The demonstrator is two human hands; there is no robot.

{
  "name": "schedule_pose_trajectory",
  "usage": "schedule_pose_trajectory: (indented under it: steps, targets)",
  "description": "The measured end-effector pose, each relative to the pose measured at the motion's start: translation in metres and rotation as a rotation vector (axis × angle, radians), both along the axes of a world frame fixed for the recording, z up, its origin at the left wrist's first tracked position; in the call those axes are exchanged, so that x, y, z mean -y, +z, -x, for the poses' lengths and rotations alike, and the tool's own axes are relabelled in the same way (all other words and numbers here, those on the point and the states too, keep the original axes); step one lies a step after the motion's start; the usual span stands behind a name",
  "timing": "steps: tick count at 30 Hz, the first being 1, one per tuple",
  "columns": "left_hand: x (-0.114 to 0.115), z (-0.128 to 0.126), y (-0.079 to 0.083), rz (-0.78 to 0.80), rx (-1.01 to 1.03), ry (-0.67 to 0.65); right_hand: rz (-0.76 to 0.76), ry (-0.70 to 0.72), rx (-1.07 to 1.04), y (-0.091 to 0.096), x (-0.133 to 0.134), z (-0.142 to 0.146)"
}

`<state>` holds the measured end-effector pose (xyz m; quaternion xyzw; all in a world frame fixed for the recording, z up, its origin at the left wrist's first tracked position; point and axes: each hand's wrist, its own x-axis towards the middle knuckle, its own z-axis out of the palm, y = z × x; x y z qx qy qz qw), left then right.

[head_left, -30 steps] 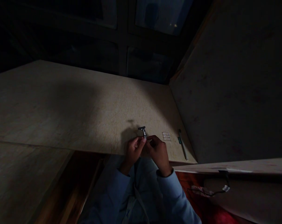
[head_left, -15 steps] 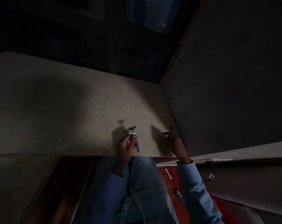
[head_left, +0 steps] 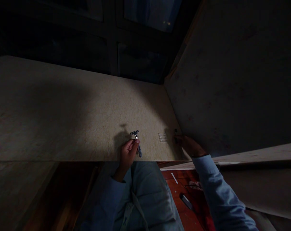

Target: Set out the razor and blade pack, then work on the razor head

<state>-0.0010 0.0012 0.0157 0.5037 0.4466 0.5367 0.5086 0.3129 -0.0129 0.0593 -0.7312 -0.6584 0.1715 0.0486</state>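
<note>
Far left: the table (head_left: 51, 112) is stretching wide and bare, leaving plenty of open room on that side.
Near edge: it is running straight across the view, and the left hand (head_left: 128, 153) is reaching up over it from below.
Far edge: it is meeting dark cabinet fronts, with bare surface lying between them and the hands.
Right edge: a wall panel (head_left: 232, 80) is standing against the table, closing that side off; the right hand (head_left: 188, 146) is working in the tight corner there.
Change, left: the left hand is staying where it was half a second ago, keeping its hold.
Change, right: the right hand is sitting further right than before, and a small clear packet (head_left: 162, 137) is now showing where it had been.
Left hand: it is gripping the razor (head_left: 136, 139) by the handle, fingers curled shut.
Razor: it is standing over the table just inside the near edge, head pointing away, well apart from the right hand, with the packet lying between.
Right hand: its fingertips are lying by a dark pen (head_left: 176, 131); whether it is gripping is too dim to tell.
</note>
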Motion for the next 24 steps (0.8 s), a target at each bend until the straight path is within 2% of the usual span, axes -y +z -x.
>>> schedule_pose_trajectory:
  steps: [16, 24]
  targets:
    - [0.0, 0.001, -0.003, 0.006, -0.005, -0.027, -0.017, 0.073, -0.05, 0.008, -0.004, 0.014]
    - [0.001, 0.0, -0.001, -0.007, -0.016, -0.046, -0.237, -0.146, -0.172, 0.001, 0.005, 0.052]
